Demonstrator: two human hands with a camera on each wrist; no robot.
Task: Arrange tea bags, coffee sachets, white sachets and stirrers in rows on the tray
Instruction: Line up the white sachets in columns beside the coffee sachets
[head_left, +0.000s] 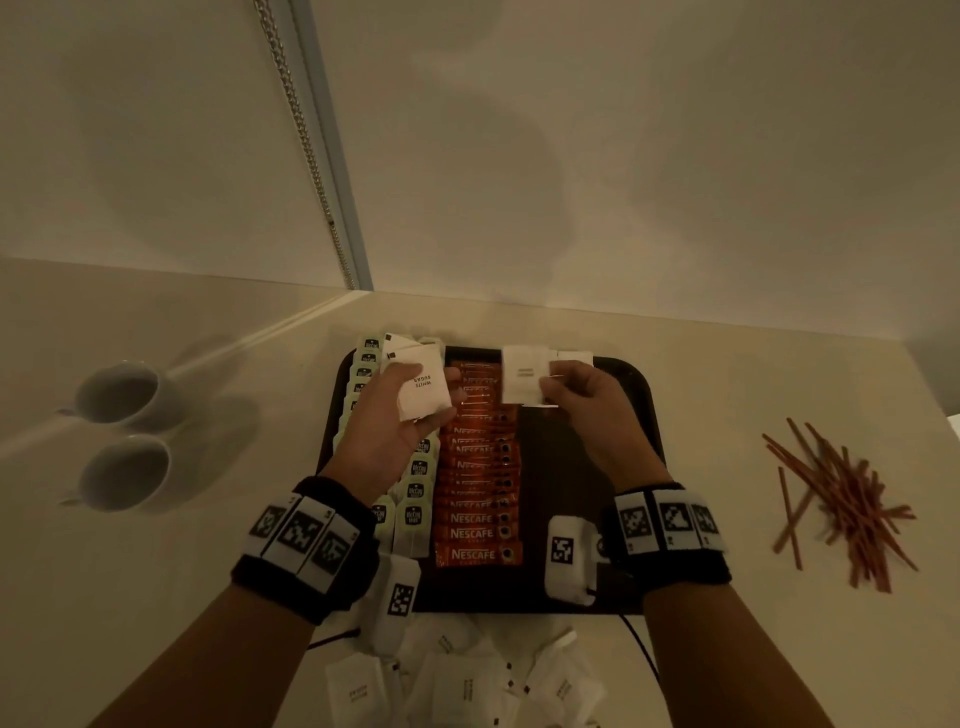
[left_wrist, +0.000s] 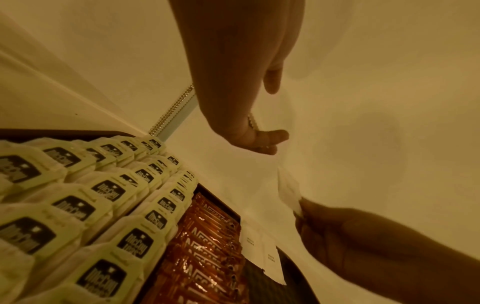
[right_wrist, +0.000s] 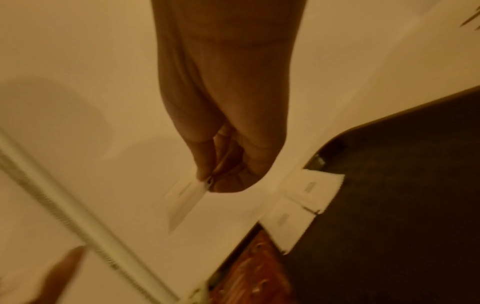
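Loose white sachets (head_left: 457, 686) on worktop (head_left: 727, 384) at near edge. Left hand (head_left: 395, 421) grips sachet stack (head_left: 423, 389), right hand (head_left: 587, 400) pinches one sachet (head_left: 522, 382) over tray (head_left: 613, 467). Tea bags (head_left: 415, 493), coffee sachets (head_left: 475, 519) rowed; tray's right half bare. Stirrers (head_left: 841, 499) right, cups (head_left: 122, 431) left, wall behind

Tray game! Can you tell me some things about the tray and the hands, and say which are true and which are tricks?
1. The left hand holds white sugar sachets. True.
2. The stirrers are lined up on the tray. False: they lie in a loose pile on the counter, right of the tray.
3. The coffee sachets sit in a row beside the tea bags. True.
4. The right hand is empty. False: it pinches a white sachet.
5. Two cups stand on the tray. False: they stand on the counter, to its left.
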